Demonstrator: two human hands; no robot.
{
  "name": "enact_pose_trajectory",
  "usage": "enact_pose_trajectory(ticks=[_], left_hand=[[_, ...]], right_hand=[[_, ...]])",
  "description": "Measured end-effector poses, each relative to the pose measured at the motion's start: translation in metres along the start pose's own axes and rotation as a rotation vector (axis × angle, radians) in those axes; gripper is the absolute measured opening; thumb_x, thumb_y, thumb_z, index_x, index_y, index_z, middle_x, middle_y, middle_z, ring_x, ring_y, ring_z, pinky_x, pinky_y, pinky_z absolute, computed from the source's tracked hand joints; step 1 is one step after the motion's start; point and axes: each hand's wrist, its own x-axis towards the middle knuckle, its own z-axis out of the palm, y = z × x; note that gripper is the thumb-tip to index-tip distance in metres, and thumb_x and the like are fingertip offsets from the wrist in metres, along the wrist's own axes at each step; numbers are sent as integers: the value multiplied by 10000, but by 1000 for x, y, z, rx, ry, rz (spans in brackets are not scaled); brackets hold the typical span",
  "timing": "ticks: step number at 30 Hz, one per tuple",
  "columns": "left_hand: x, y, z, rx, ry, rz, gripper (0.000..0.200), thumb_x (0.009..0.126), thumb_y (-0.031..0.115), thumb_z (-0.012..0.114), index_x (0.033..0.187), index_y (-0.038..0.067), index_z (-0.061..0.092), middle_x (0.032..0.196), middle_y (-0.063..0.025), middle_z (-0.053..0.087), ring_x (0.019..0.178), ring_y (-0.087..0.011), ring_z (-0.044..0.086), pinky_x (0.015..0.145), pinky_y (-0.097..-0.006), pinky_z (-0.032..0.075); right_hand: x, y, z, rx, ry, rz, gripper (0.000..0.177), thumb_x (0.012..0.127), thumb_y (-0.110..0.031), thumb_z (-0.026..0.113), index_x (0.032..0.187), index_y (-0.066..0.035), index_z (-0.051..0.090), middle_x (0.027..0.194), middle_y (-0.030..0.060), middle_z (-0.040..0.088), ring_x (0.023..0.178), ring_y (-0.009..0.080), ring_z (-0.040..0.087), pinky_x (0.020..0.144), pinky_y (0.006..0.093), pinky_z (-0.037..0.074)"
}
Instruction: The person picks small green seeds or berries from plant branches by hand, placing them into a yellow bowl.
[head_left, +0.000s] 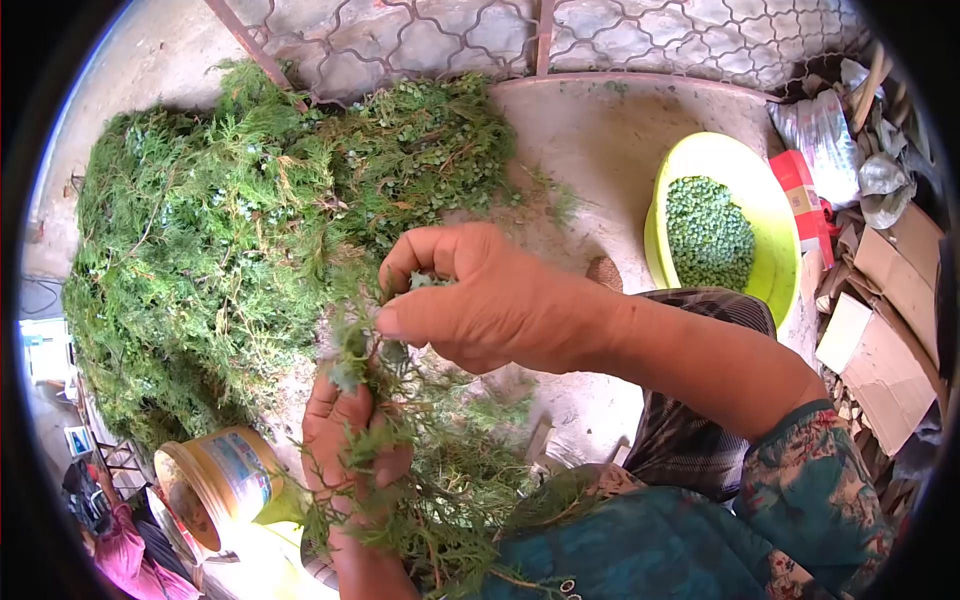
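Observation:
My left hand [345,430] is closed around a leafy evergreen branch [435,530], whose sprays hang over the wrist and lap. Just above it, my right hand [490,300] has its fingers curled in, with thumb and fingertips at the top of the branch. Pale blue-green cones [428,281] show between those curled fingers. Another pale cone cluster [348,372] sits on the branch between the two hands. Foliage partly hides the left fingers. To the right stands a yellow-green basin [785,250] holding many small round green cones [710,235].
A large heap of cut evergreen branches [220,230] spreads over the floor ahead and left. Behind it runs a metal mesh fence [440,40]. A tipped bucket [225,480] lies at lower left, near a person in pink [135,555]. Flattened cardboard [885,370] is piled right.

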Motion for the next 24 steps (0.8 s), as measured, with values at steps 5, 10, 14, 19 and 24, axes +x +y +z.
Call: enact_pose_trajectory(ticks=[5, 10, 14, 19, 24], left_hand=[[1, -1, -5, 28, 6, -73, 175, 907, 141, 505, 1063, 65, 530, 611, -7, 506, 357, -52, 360, 298, -180, 239], [4, 3, -31, -70, -76, 82, 175, 905, 209, 518, 1002, 64, 521, 628, -38, 528, 333, -70, 344, 276, -187, 222], [0, 3, -21, -76, 7, 7, 187, 924, 189, 483, 1020, 31, 510, 605, -30, 490, 341, -76, 317, 285, -196, 229], [1, 0, -14, -32, 51, 11, 170, 921, 181, 488, 1019, 42, 494, 599, -12, 481, 344, -61, 310, 291, -198, 226], [3, 1, -9, -3, 85, 2, 147, 909, 181, 511, 978, 53, 489, 595, -16, 493, 338, -58, 328, 289, -195, 230]], right_hand=[[13, 19, -12, -832, 208, -709, 112, 802, -86, 560, 895, -40, 518, 698, 28, 522, 497, 50, 436, 419, 228, 348], [-4, -32, -63, 195, 44, -303, 137, 781, -130, 555, 849, -17, 519, 720, 60, 547, 502, 52, 452, 368, 204, 342], [-2, -14, -41, 663, -123, -12, 114, 812, -136, 544, 825, -26, 516, 737, 61, 544, 503, 39, 463, 345, 178, 361], [-5, 15, -6, 279, -105, 152, 278, 876, -292, 592, 860, -25, 515, 726, 25, 551, 461, 27, 441, 325, 164, 331], [-7, 19, 0, 16, -24, 161, 183, 870, -224, 600, 927, -57, 551, 726, -4, 531, 527, 34, 456, 424, 192, 346]])
